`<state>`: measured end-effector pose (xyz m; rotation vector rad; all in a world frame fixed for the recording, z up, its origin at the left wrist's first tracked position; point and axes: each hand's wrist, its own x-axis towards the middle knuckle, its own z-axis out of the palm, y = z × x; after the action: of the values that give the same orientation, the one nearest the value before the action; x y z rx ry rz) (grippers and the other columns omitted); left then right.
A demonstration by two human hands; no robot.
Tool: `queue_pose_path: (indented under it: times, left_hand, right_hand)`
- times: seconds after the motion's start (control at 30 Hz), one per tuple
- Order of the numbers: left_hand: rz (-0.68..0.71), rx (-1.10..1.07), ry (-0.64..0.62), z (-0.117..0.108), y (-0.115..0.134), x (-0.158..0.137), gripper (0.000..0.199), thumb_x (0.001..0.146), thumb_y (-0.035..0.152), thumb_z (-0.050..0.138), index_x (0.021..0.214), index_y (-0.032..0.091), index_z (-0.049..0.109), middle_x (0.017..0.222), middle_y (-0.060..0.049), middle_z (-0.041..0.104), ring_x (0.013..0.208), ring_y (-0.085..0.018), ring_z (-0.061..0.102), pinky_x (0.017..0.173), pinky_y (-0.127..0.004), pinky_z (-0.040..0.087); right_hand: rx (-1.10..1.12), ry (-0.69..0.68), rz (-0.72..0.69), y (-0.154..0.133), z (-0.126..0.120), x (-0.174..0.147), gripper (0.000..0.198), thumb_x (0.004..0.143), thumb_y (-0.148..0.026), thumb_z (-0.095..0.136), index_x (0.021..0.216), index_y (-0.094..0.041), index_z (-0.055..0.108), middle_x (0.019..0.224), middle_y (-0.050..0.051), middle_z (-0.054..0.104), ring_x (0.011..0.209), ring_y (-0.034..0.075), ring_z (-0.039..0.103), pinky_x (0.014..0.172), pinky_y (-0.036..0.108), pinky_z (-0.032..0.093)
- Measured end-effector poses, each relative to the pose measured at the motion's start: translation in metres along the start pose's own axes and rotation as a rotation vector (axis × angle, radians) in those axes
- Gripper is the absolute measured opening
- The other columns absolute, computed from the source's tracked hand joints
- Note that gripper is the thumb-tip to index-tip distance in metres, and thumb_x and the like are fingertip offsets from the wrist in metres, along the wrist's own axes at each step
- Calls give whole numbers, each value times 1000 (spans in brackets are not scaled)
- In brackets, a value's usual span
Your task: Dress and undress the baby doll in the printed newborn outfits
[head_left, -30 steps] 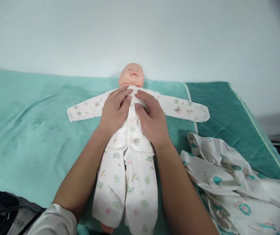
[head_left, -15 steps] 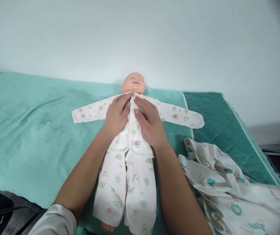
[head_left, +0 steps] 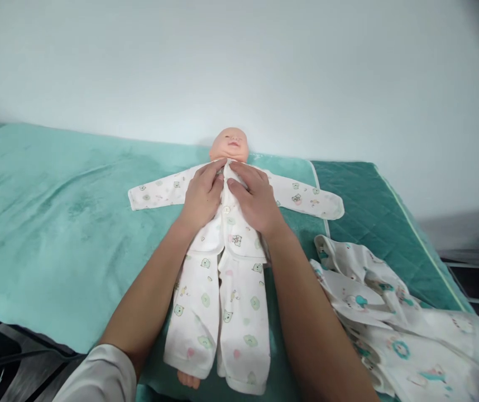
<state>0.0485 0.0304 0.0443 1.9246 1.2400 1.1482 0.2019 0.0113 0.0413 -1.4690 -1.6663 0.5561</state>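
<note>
A baby doll [head_left: 230, 145] lies on its back in a white printed jacket [head_left: 302, 196] and matching trousers [head_left: 243, 318]. Both sleeves stretch out sideways, and a few toes poke from one trouser leg. At the collar, my left hand [head_left: 205, 192] is closed on one front edge of the jacket, thumb and forefinger by the opening. My right hand [head_left: 254, 195] grips the opposite edge, its fingertips close to the left ones. Just below them a round button [head_left: 226, 210] shows on the jacket front. The fingertips partly cover the upper fastening.
A crumpled white cloth with teal prints [head_left: 390, 312] lies at the right. The light green blanket [head_left: 55, 223] covers most of the bed, with a darker quilted cover [head_left: 357, 195] at its right end. Behind the doll's head rises a pale wall [head_left: 239, 67].
The view has shifted slightly. Both hands stay at the collar, and the fingers have moved a little on the jacket edges near the top.
</note>
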Motion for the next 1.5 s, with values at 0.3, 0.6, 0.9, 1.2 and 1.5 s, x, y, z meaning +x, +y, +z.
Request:
queue_pose_path:
  times: [0.3,0.6,0.9,1.2,1.5]
  left_hand:
    - [23,8,-3,0,3,-2,42,103,28,42,140,27,61,147,-6,64,142,-24,52,123,-44,39]
    - [75,41,-9,0,5,-2,42,103,29,39,139,28,62,146,-5,64,140,-23,53,123,-45,39]
    - [79,42,-14,-1,6,-3,41,103,26,40,138,26,63,145,-6,64,140,-23,53,122,-44,39]
    - [47,0,-1,1,3,-2,41,102,27,42,138,27,61,146,-4,65,140,-23,54,122,-43,41]
    - [25,-24,13,2,3,-3,40,102,29,43,137,27,62,145,-5,65,140,-23,55,122,-44,42]
  right_hand:
    - [83,4,-63,4,-5,-5,37,98,-44,54,132,-32,66,151,-1,59,147,27,43,126,57,32]
    - [91,11,-148,10,-4,-6,33,99,-43,55,129,-34,66,155,-2,55,148,29,43,126,61,32]
    - [95,67,-208,10,-4,-7,31,98,-38,56,124,-31,69,144,2,63,140,26,50,123,54,35]
    - [128,87,-230,11,-4,-5,27,96,-36,59,120,-32,71,136,2,68,133,26,55,120,53,39]
    - [197,123,-207,9,-3,-6,24,94,-32,61,113,-30,74,131,1,72,130,25,60,118,51,43]
